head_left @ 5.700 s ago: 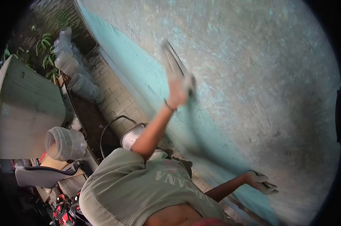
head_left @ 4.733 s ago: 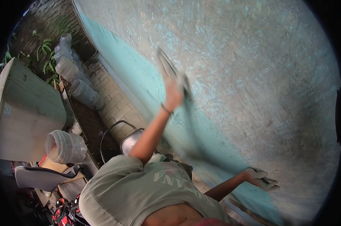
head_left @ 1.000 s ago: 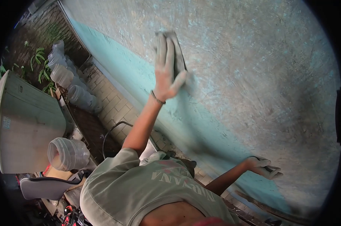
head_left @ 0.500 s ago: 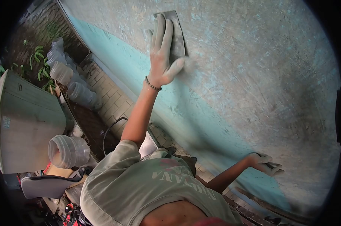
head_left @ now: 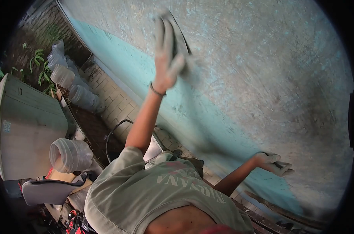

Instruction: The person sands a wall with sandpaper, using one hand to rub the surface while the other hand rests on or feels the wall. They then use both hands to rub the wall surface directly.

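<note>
Dusted with pale powder, my left hand point(head_left: 166, 62) lies flat over a dark, thin sheet point(head_left: 180, 37) on the wall point(head_left: 247, 78). Its fingers point up the view and the thumb is spread; motion blurs the hand, and it covers part of the sheet. The wall is worn grey, with a turquoise band point(head_left: 118, 48) running beside the hand. At the lower right my right hand point(head_left: 275, 163) is against the wall, fingers apart and slightly bent, with nothing seen in it. Powder coats it too.
On the left are a large pale tub point(head_left: 32, 124), a clear plastic jar point(head_left: 71, 155), more clear containers point(head_left: 83, 97) and a grey chair back point(head_left: 52, 191). A black cable point(head_left: 108, 136) curves near my left arm. Paving point(head_left: 114, 91) runs along the wall foot.
My left hand and the sheet have shifted slightly left on the wall, and the sheet now shows narrower. My right hand has barely moved.
</note>
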{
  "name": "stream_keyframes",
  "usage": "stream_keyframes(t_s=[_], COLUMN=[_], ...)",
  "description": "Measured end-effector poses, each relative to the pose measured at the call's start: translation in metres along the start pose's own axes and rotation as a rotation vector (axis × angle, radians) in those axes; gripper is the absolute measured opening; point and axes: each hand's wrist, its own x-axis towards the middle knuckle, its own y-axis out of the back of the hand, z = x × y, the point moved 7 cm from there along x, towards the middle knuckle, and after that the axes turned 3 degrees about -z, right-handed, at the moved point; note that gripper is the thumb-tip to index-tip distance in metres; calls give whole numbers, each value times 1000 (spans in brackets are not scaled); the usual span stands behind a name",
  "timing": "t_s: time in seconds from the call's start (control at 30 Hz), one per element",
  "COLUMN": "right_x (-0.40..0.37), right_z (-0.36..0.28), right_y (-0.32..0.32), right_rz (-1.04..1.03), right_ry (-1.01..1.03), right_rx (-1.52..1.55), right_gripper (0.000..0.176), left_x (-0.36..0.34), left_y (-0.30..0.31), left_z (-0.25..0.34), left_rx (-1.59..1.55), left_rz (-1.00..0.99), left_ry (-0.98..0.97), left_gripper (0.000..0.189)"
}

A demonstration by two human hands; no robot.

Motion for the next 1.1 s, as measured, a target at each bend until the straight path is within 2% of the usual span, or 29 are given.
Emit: stream_keyframes(t_s=[0.1,0.13,0.23,0.33,0.43,0.5,0.6,0.67,0.7,0.73,0.8,0.97,1.1], right_x=[2,3,3,5,4,2,1,1,1,0,-1,-3,-3], right_z=[-4,-4,-8,-14,-14,-14,-13,-6,-4,-3,1,3,-1], right_y=[2,2,0,0,2,3,2,3,2,2,5,6,5], right_rz=[-8,-12,-29,-26,-41,-42,-45,-39,-38,-36,-29,-54,-44], right_ry=[-5,-1,-2,-3,-14,-25,-10,21,22,23,28,44,41], right_rx=[-16,-22,-31,-30,-27,-30,-21,4,7,3,-20,-60,-53], right_gripper=[61,60,59,57,56,57,57,57,58,59,61,58,58], left_x=[12,-12,-103,-129,-72,-22,-28,-84,-121,-147,-156,-52,-45], left_y=[-11,-28,-78,-90,-70,-46,-50,-75,-87,-95,-95,-51,-42], left_z=[3,9,63,80,61,54,58,65,71,79,81,76,72], left_rx=[-64,-10,-35,1,31,-2,-33,-46,-71,-23,-91,-38,24], left_rz=[92,77,-98,-200,-48,8,19,-46,-138,-188,-216,-18,181], left_ry=[44,17,97,275,165,162,133,139,214,179,210,57,0], left_gripper=[96,99,104,103,101,100,98,100,101,100,96,67,52])
